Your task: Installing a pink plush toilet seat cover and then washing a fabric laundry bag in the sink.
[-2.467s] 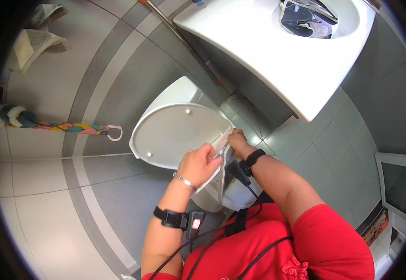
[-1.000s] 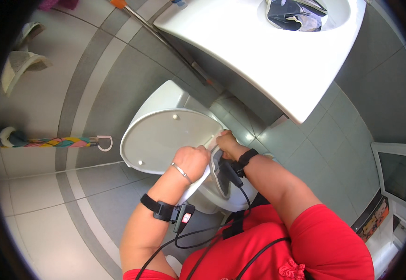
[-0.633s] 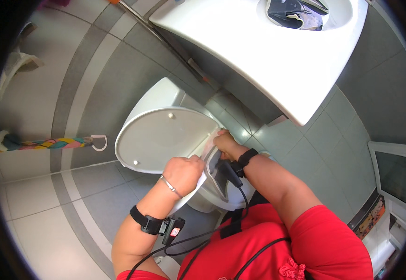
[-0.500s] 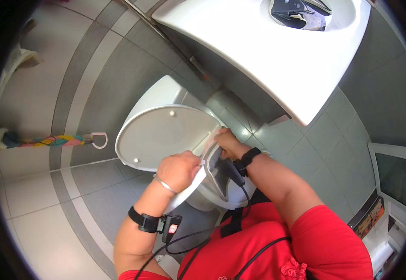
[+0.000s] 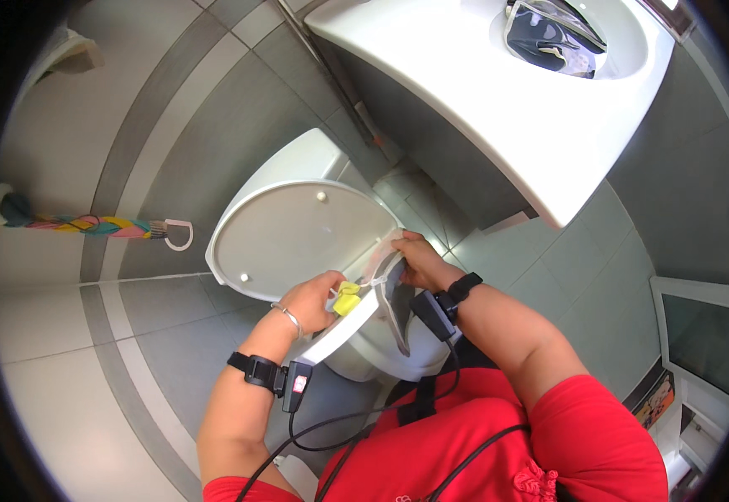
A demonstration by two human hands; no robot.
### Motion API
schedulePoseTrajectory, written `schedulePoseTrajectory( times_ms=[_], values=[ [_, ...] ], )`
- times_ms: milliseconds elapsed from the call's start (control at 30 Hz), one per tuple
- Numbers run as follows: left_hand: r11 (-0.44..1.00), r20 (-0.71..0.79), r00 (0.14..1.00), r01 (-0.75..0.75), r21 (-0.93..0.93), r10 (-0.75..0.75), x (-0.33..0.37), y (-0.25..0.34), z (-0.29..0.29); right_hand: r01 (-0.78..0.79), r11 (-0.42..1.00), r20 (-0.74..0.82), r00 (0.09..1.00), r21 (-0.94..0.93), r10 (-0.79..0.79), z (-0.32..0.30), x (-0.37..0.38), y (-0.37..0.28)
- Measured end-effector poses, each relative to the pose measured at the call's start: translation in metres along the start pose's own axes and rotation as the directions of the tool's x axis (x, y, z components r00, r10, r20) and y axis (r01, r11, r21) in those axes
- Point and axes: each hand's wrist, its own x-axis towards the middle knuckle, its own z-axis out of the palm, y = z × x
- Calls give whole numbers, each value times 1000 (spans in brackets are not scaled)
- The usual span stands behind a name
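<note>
My right hand [image 5: 421, 261] grips the top edge of a grey and see-through pouch [image 5: 397, 303], which hangs over the white toilet bowl. Beside the pouch, my left hand [image 5: 308, 303] is closed, with a small folded bright yellow piece [image 5: 347, 299] at its fingertips. What the yellow piece is, I cannot make out. Behind both hands the toilet lid [image 5: 293, 238] stands raised. The toilet seat [image 5: 343, 332] shows below my left hand.
A white washbasin [image 5: 431, 84] juts out at the upper right, with a black and clear pouch [image 5: 549, 40] lying in its bowl. On the left wall hangs a colourful braided handle [image 5: 105, 226] with a white hook. Cables run from my wrist straps across my red shirt.
My left hand has drawn slightly left, away from the pouch's edge, and the yellow piece now shows in its fingers. The right hand keeps hold of the pouch. The view has shifted a little.
</note>
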Motion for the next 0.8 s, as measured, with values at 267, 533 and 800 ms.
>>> schedulePoseTrajectory(
  times_ms=[267,533,800],
  values=[
    [731,-1,999,-28,-681,37,3,-21,23,42,999,12,999,34,-43,-6,8,7],
    [821,-50,985,107,-560,-163,4,-17,25,-41,991,112,993,130,27,8,-37,-16],
    [929,-129,991,-12,-371,-39,-24,-20,20,-69,982,23,998,177,66,9,-48,-16]
  ],
)
